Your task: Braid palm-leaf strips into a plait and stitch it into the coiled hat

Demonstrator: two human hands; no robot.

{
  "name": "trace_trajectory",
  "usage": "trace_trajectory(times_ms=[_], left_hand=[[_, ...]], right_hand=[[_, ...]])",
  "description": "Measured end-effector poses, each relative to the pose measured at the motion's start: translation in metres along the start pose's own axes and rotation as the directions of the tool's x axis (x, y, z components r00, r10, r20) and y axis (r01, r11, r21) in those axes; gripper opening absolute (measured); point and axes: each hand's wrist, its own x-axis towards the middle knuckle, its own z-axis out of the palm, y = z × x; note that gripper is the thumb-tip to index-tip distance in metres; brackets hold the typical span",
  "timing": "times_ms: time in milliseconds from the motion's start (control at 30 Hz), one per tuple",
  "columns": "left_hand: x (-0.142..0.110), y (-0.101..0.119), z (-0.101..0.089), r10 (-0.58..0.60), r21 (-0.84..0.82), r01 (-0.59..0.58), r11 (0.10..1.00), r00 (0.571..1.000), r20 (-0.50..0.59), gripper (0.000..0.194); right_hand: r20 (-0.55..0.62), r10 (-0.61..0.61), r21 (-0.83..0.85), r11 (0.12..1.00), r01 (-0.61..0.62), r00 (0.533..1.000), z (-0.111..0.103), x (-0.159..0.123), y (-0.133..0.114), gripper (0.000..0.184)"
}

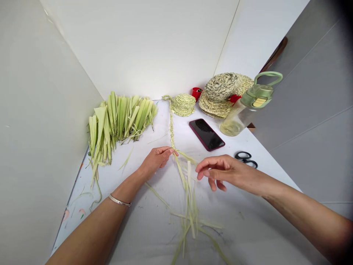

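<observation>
A narrow braid (pixel 171 129) of pale green husk strips runs down the middle of the white table. My left hand (pixel 160 157) pinches its lower end between thumb and forefinger. Loose husk strips (pixel 190 195) fan out below that point toward the table's near edge. To the right, my right hand (pixel 220 171) hovers with curled fingers, and one strip (pixel 186 156) stretches from the braid to its fingertips. At its far end, the braid leads up beside a coiled braided roll (pixel 183 104).
Cut husks (pixel 124 117) lie bunched at the back left. A phone (pixel 206 134), black scissors (pixel 246 159), a tilted-looking water bottle (pixel 245 110), a woven hat (pixel 223 92) and a small red container (pixel 196 93) occupy the right side. Walls (pixel 143 44) stand behind and left.
</observation>
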Motion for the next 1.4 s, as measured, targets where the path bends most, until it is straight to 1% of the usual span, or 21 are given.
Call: trace_trajectory(times_ms=[100,167,233,300,367,400,433,467,500,533,567,633,733,800,833,900,1000,1100,1233,1300,1400], left_hand=[[0.000,0.000,0.000,0.000,0.002,0.000,1.000,1.000,0.001,0.039],[0.000,0.000,0.001,0.000,0.001,0.000,1.000,1.000,0.001,0.040],[0.000,0.000,0.001,-0.001,0.000,0.001,1.000,1.000,0.003,0.040],[0.001,0.000,0.001,-0.001,-0.001,0.001,1.000,1.000,0.006,0.040],[0.001,0.000,0.001,0.000,-0.002,0.000,1.000,1.000,0.006,0.040],[0.001,0.000,0.001,0.001,-0.002,-0.001,1.000,1.000,0.006,0.040],[0.001,0.000,0.001,0.001,-0.002,-0.001,1.000,1.000,0.005,0.040],[0.001,0.000,0.001,0.001,-0.001,-0.001,1.000,1.000,0.005,0.041],[0.001,0.001,0.001,0.000,0.000,0.000,1.000,1.000,0.005,0.041],[0.001,0.001,0.001,-0.001,0.002,0.001,1.000,1.000,0.004,0.041],[0.000,0.001,0.001,-0.002,0.004,0.002,1.000,1.000,0.003,0.041],[0.000,0.002,0.002,-0.002,0.010,0.002,1.000,1.000,0.000,0.041],[0.000,0.001,0.002,0.004,0.029,-0.004,1.000,1.000,-0.004,0.041],[0.001,0.000,0.001,0.011,0.039,-0.011,0.999,1.000,-0.005,0.041],[0.001,0.000,0.001,0.014,0.041,-0.014,0.999,1.000,-0.003,0.041],[0.002,-0.002,0.000,0.020,0.039,-0.020,0.999,1.000,0.001,0.040],[0.002,-0.004,-0.001,0.030,0.028,-0.030,0.999,1.000,0.008,0.039],[0.003,-0.005,-0.001,0.040,0.017,-0.040,0.999,0.999,0.018,0.041],[0.002,-0.004,-0.001,0.049,0.007,-0.050,0.999,0.997,0.055,0.042],[0.002,-0.004,-0.002,0.054,0.000,-0.054,0.999,0.995,0.080,0.043],[0.003,-0.005,-0.003,0.056,-0.012,-0.055,0.998,0.992,0.109,0.045]], right_hand=[[-0.151,-0.061,-0.233,0.972,0.025,0.987,-0.006,0.001,-0.001,0.027],[-0.228,-0.187,-0.471,0.880,0.060,0.955,-0.004,0.003,0.000,0.027],[-0.182,-0.338,-0.699,0.705,0.120,0.923,0.001,0.008,0.004,0.023],[-0.070,-0.421,-0.865,0.478,0.155,0.904,0.007,0.016,0.008,0.024],[0.016,-0.420,-0.950,0.278,0.145,0.907,0.010,0.024,0.012,0.033],[0.041,-0.410,-0.968,0.209,0.138,0.911,0.009,0.028,0.012,0.034],[0.064,-0.403,-0.975,0.171,0.144,0.913,0.007,0.031,0.012,0.033],[0.086,-0.402,-0.972,0.167,0.165,0.912,0.004,0.033,0.010,0.031],[0.102,-0.411,-0.961,0.195,0.197,0.906,0.000,0.033,0.007,0.028],[0.107,-0.429,-0.942,0.246,0.230,0.897,-0.005,0.032,0.002,0.026],[0.100,-0.444,-0.913,0.314,0.259,0.890,-0.009,0.029,-0.004,0.024],[0.044,-0.442,-0.827,0.486,0.281,0.896,-0.015,0.022,-0.019,0.022],[-0.070,-0.363,-0.623,0.743,0.243,0.929,-0.016,0.015,-0.040,0.021],[-0.115,-0.318,-0.473,0.851,0.229,0.941,-0.011,0.016,-0.047,0.022],[-0.131,-0.316,-0.429,0.872,0.234,0.940,-0.009,0.019,-0.048,0.022],[-0.148,-0.354,-0.434,0.862,0.261,0.923,-0.004,0.027,-0.046,0.020],[-0.078,-0.436,-0.548,0.770,0.326,0.897,0.001,0.043,-0.042,0.020],[0.005,-0.444,-0.610,0.709,0.354,0.896,0.001,0.059,-0.042,0.018],[0.009,-0.453,-0.696,0.637,0.331,0.891,0.001,0.079,-0.041,0.010],[0.004,-0.461,-0.713,0.621,0.326,0.888,0.001,0.087,-0.039,0.007],[-0.016,-0.474,-0.706,0.629,0.326,0.880,0.002,0.095,-0.031,0.007]])
